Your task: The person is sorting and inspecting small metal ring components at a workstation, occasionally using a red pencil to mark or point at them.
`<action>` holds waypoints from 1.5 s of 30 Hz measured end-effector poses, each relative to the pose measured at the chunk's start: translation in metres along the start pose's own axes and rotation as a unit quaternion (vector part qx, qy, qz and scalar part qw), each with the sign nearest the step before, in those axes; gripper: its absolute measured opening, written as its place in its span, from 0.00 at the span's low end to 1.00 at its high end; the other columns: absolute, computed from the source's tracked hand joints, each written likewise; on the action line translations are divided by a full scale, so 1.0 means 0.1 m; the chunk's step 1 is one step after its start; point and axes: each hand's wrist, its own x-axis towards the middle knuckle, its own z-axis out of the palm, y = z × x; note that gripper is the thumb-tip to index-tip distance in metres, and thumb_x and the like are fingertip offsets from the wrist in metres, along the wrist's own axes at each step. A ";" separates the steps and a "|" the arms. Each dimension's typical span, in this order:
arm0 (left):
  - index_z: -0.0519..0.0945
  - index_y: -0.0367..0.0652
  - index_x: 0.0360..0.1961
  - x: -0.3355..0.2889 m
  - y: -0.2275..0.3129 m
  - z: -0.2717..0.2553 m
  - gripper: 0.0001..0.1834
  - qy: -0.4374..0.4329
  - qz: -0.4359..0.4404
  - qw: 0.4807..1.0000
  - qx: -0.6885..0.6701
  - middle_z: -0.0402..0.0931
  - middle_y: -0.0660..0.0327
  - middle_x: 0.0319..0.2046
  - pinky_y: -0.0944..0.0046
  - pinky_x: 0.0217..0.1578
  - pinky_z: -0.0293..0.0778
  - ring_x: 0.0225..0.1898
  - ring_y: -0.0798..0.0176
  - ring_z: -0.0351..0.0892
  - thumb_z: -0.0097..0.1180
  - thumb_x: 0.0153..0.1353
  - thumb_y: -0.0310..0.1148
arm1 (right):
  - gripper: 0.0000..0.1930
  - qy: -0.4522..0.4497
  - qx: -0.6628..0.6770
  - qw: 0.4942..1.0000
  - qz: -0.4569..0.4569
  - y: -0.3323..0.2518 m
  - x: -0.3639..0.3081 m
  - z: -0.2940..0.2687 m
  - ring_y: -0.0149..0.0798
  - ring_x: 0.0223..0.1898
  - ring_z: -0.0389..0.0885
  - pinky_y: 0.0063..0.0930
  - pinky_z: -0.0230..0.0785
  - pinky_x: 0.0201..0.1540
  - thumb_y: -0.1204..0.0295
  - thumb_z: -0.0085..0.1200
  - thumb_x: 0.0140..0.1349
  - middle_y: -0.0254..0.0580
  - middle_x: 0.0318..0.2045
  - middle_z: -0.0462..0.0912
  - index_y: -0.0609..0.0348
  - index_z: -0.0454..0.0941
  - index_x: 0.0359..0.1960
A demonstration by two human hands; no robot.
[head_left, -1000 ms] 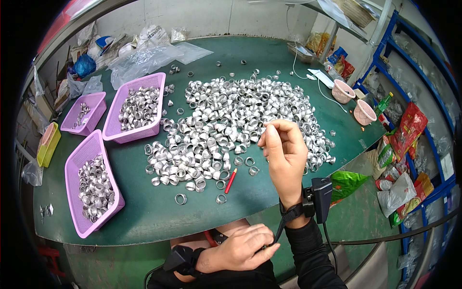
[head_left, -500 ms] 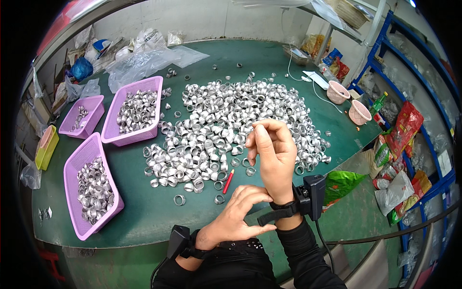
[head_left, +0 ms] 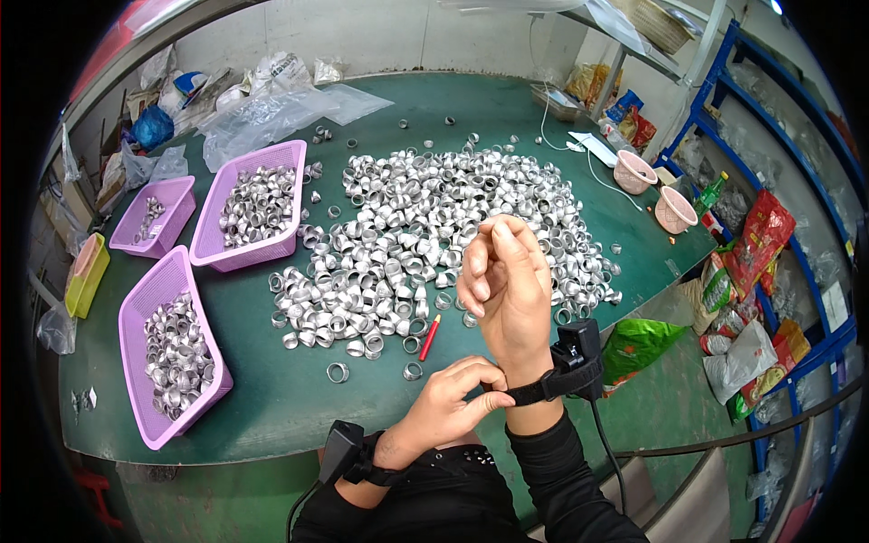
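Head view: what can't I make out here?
In the head view:
Ring pile: partly hidden by the right hand; any fine marks too small.
Strap: far side hidden by the right wrist.
Near basket: floor mostly hidden by its rings.
Right sleeve: cut off by lower edge.

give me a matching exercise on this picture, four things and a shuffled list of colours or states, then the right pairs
1. left hand
2. right hand
3. pencil
4. nearest plastic basket

A. purple, holding metal rings
B. raised, loosely curled
C. red, lying on the table
D. touching the black wrist strap

Pairs: 1-D; 2-B; 3-C; 4-A
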 end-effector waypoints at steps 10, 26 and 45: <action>0.74 0.37 0.26 -0.07 -0.05 -0.07 0.09 -0.012 -0.009 0.996 0.086 0.74 0.57 0.26 0.62 0.35 0.69 0.32 0.57 0.75 0.61 0.48 0.30 | 0.07 -0.061 -0.532 0.832 -0.143 0.30 0.04 -0.04 0.20 0.20 0.71 0.16 0.60 0.20 0.71 0.48 0.60 0.33 0.18 0.73 0.62 0.71 0.33; 0.74 0.35 0.29 -0.10 -0.19 -0.10 0.09 0.044 -0.091 0.990 -0.096 0.76 0.59 0.31 0.68 0.36 0.69 0.34 0.66 0.75 0.60 0.50 0.28 | 0.10 -0.024 -0.324 0.946 -0.020 0.30 0.21 0.17 0.27 0.11 0.67 0.22 0.56 0.13 0.67 0.44 0.63 0.33 0.12 0.71 0.59 0.70 0.27; 0.65 0.37 0.20 0.06 0.34 0.33 0.21 0.106 0.010 0.960 0.259 0.64 0.57 0.19 0.64 0.20 0.63 0.18 0.59 0.65 0.67 0.40 0.37 | 0.14 -0.120 -0.797 0.545 -0.231 0.40 0.23 -0.26 0.43 0.15 0.73 0.33 0.64 0.15 0.65 0.50 0.57 0.40 0.11 0.72 0.56 0.68 0.17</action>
